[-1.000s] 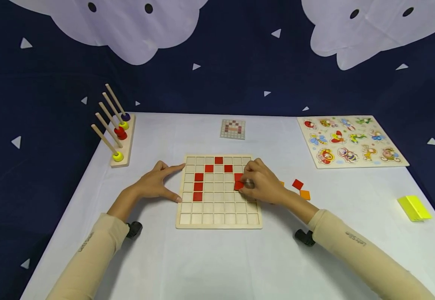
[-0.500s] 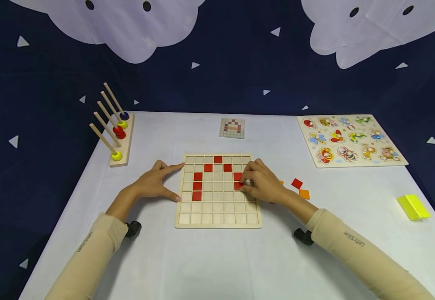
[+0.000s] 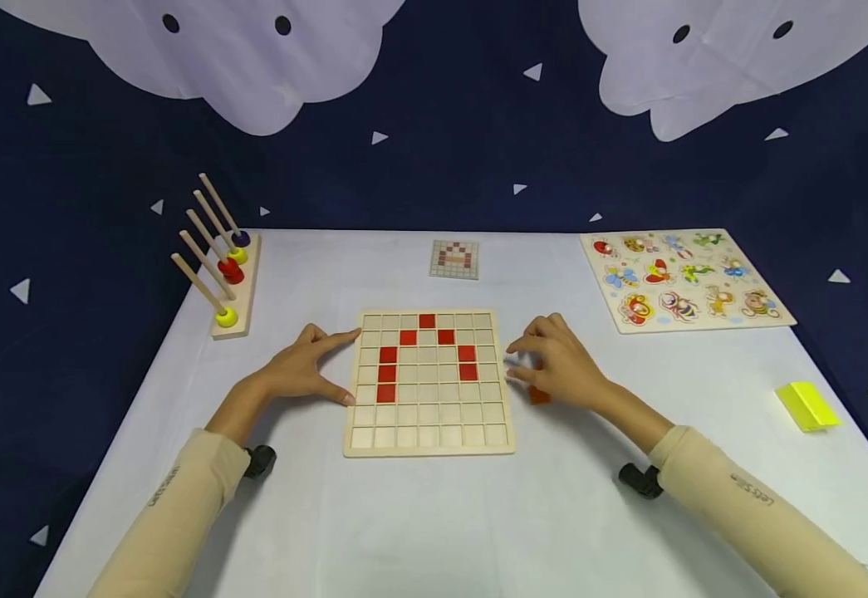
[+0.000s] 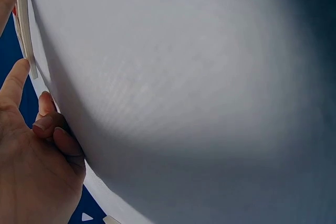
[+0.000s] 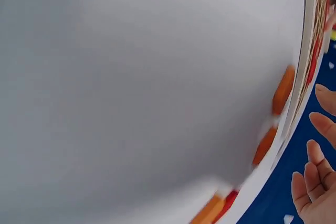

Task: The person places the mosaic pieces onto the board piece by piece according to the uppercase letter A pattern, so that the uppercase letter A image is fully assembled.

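Observation:
The wooden grid board [image 3: 428, 430] lies flat on the table, with several red square tiles [image 3: 386, 374] set in its cells. My left hand [image 3: 295, 371] is at the board's left side, index finger and thumb stretched to its edge; in the left wrist view the other fingers are bent. Off the right edge is my right hand [image 3: 561, 365], thumb and fingers apart with nothing between them. An orange tile [image 3: 540, 395] shows partly beneath it. Loose orange tiles [image 5: 283, 90] and a red tile [image 5: 227, 205] lie beside the board in the right wrist view.
Behind the board lies a small pattern card [image 3: 454, 259]. A peg stand with coloured rings [image 3: 245, 311] is at the back left, and an insect puzzle board [image 3: 703, 322] at the back right. A yellow folded piece [image 3: 809, 405] sits near the right edge.
My right hand has let go of the red tile in the right column and moved right, off the board, over the loose tiles. The left hand stays at the board's edge.

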